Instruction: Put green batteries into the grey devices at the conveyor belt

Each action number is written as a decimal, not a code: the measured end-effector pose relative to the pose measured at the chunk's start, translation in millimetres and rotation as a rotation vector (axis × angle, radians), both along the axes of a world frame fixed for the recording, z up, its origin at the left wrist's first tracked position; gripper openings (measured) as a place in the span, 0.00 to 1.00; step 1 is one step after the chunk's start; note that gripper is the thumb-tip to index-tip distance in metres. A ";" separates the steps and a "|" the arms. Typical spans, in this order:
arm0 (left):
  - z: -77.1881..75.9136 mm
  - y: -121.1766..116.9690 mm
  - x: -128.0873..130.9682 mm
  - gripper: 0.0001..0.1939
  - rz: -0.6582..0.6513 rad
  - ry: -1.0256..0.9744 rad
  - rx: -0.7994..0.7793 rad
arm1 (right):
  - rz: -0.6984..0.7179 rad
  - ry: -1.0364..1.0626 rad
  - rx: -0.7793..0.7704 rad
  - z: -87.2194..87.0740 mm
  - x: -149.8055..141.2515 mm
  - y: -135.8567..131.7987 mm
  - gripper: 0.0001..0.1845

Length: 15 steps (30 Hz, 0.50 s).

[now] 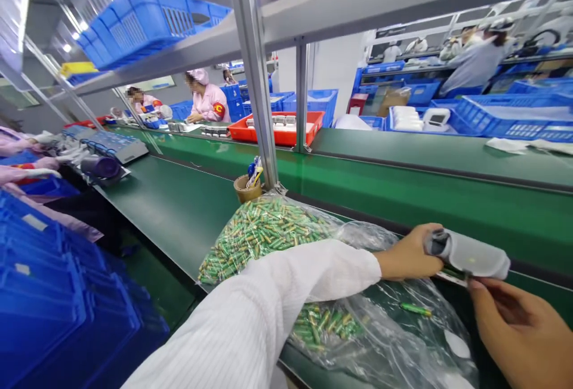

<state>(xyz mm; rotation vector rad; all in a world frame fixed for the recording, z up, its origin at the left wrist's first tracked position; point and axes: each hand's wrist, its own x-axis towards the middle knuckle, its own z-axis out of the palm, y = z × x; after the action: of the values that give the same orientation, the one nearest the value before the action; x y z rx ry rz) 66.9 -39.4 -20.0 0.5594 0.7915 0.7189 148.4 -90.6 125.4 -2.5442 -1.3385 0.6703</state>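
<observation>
My left hand (409, 253), in a white sleeve, reaches across a clear plastic bag (264, 231) full of small green and gold batteries and grips the left end of a white, oblong device (470, 255). My right hand (521, 329) comes in from the lower right, its fingers pinching the underside of the same device. One loose green battery (416, 309) lies on the plastic just below the device. More batteries (322, 323) show under my forearm.
A green conveyor belt (179, 204) runs left past a brown cup of pens (248, 186) by a metal post (257, 73). Stacked blue crates (54, 299) stand at lower left. People in pink work at the far side near an orange tray (282, 127).
</observation>
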 end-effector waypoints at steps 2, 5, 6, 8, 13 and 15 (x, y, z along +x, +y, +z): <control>34.3 3.1 -47.4 0.54 -0.055 0.103 0.158 | -0.091 0.086 -0.012 2.9 2.5 -3.7 0.23; 94.0 -7.5 -154.7 0.47 -0.057 0.318 0.276 | -0.105 0.164 0.025 3.1 7.3 -7.5 0.21; 109.2 -16.0 -195.1 0.41 0.038 0.365 0.201 | -0.101 0.178 0.031 2.2 8.4 -7.6 0.21; 124.7 -37.2 -275.5 0.27 0.330 0.559 0.068 | -0.116 0.220 0.022 -0.8 8.9 -6.0 0.20; 98.5 -79.4 -430.7 0.13 0.624 1.138 -0.466 | -0.165 0.385 -0.052 -6.0 -3.2 4.2 0.26; 88.1 -84.1 -465.1 0.11 0.623 1.152 -0.548 | -0.164 0.439 -0.025 -0.4 -16.8 9.6 0.33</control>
<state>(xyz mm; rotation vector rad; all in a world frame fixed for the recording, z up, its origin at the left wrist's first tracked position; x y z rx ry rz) -398.2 -123.5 68.1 0.1642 2.2240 0.6562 131.6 -81.0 124.9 -2.3031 -0.9681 1.1314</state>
